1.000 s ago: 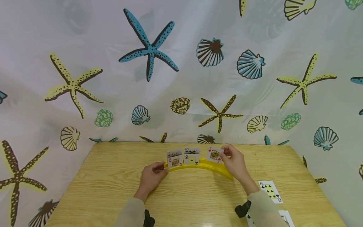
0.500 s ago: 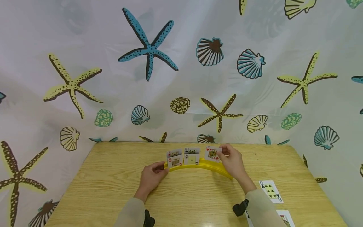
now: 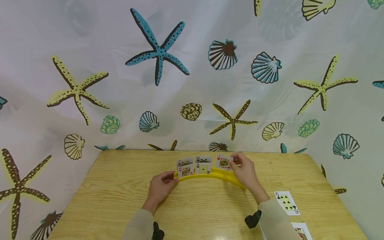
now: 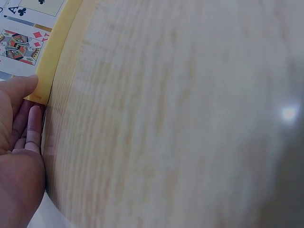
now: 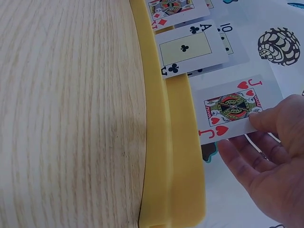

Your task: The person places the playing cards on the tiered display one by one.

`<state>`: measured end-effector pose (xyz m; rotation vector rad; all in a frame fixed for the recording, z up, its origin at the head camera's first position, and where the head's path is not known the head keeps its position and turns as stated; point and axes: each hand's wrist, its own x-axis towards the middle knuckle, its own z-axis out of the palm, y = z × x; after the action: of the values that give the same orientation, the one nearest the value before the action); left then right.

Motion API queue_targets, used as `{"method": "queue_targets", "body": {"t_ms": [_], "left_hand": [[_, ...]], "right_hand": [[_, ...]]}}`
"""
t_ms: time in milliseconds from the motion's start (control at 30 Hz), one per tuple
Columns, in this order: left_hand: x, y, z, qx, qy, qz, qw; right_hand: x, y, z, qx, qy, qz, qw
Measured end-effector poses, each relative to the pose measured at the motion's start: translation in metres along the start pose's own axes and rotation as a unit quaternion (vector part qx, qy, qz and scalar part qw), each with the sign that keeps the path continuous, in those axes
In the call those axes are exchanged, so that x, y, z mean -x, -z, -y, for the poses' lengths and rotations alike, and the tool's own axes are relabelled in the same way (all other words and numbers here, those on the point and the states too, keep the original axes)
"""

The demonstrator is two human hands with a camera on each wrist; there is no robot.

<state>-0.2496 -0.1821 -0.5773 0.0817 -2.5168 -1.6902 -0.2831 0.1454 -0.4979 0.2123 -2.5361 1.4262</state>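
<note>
My left hand (image 3: 161, 187) grips the left end of a curved yellow playing card holder (image 3: 225, 174), thumb on top, as the left wrist view shows of the holder's end (image 4: 46, 85). Between thumb and fingers, my right hand (image 3: 245, 170) pinches a jack of hearts (image 5: 232, 107) by its outer edge. That card stands at the holder's back slot, right of the others; whether its lower edge is seated, I cannot tell. In the front row are a king of diamonds (image 3: 185, 171) and an ace of clubs (image 3: 202, 168). Behind them stand a seven (image 3: 184, 162) and a ten of clubs (image 3: 203, 159), partly hidden.
A six of clubs (image 3: 287, 202) lies face up on the wooden table (image 3: 120, 196) at right. Below it, a face card (image 3: 301, 230) is partly covered by my right sleeve (image 3: 276, 218). A sea-pattern curtain (image 3: 192, 83) hangs behind the table.
My right hand has shifted slightly left with the jack of hearts, towards the other cards. The left hand and the holder have stayed in place.
</note>
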Motion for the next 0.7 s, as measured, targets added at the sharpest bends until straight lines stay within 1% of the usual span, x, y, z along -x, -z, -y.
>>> {"method": "queue_targets", "body": {"t_ms": [367, 700], "left_hand": [[0.0002, -0.0002, -0.0003, 0.006, 0.001, -0.001, 1.0000], [0.0003, -0.0006, -0.0001, 0.009, 0.001, -0.004, 1.0000]], "right_hand": [[0.0011, -0.0032, -0.0029, -0.011, -0.016, 0.010, 0.9998], [0.0023, -0.0038, -0.0048, -0.015, -0.009, 0.015, 0.9997]]}}
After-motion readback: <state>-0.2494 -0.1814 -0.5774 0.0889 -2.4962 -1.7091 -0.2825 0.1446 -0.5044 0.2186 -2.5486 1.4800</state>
